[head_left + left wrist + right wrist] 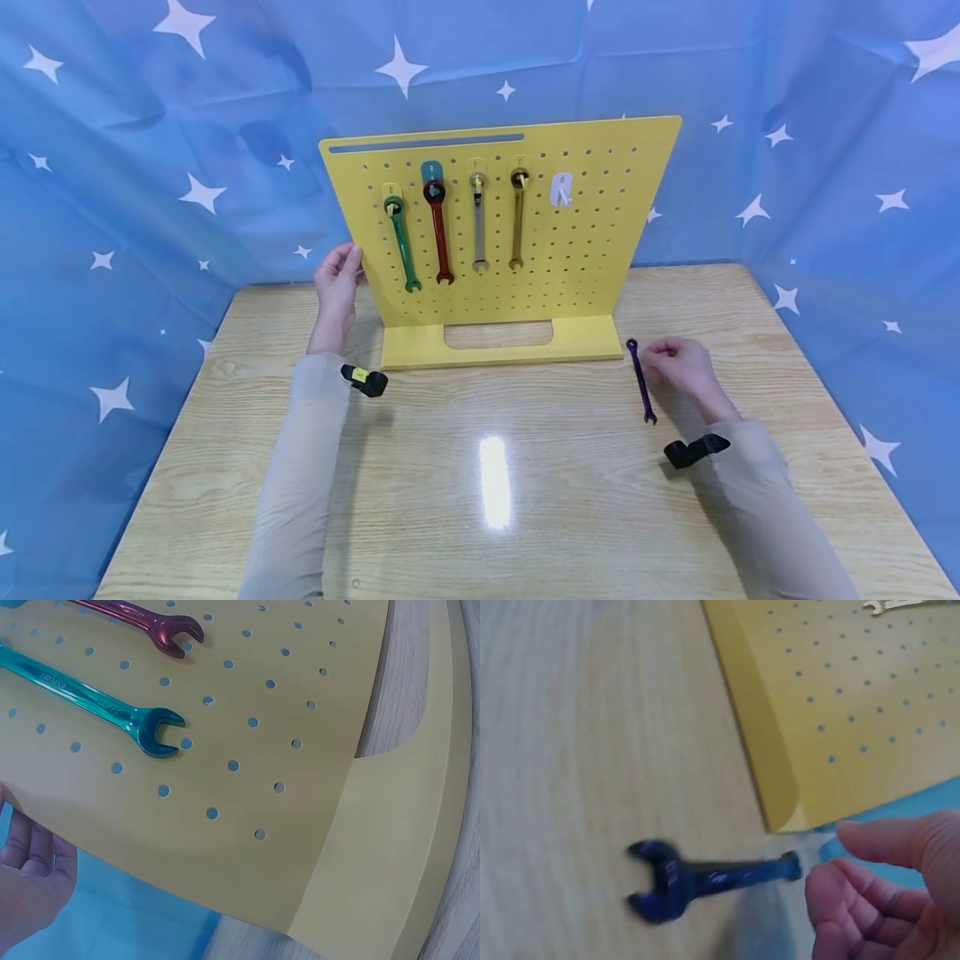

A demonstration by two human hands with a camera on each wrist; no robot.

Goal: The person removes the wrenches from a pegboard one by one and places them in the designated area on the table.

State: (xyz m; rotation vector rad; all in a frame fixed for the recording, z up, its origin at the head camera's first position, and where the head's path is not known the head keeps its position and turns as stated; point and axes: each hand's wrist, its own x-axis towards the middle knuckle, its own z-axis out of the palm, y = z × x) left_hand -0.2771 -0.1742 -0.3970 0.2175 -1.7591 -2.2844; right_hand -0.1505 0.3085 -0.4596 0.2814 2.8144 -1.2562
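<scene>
My left hand (337,283) holds the left edge of a yellow pegboard (495,300), with the thumb in front. In the left wrist view its fingers (37,847) pass behind that edge. To the right of the board's foot is a dark purple combination wrench (642,387), its open end toward me. Beside its ring end is my right hand (686,371). In the right wrist view, thumb and forefinger are apart with nothing visible between them, close to the purple wrench (712,881); contact cannot be told.
On the pegboard's hooks hang a green wrench (403,246), a red wrench (439,233), a silver wrench (478,225) and a gold wrench (517,225). A white hook (561,190) to their right carries nothing. The wooden table (570,483) meets a blue starred cloth (825,150).
</scene>
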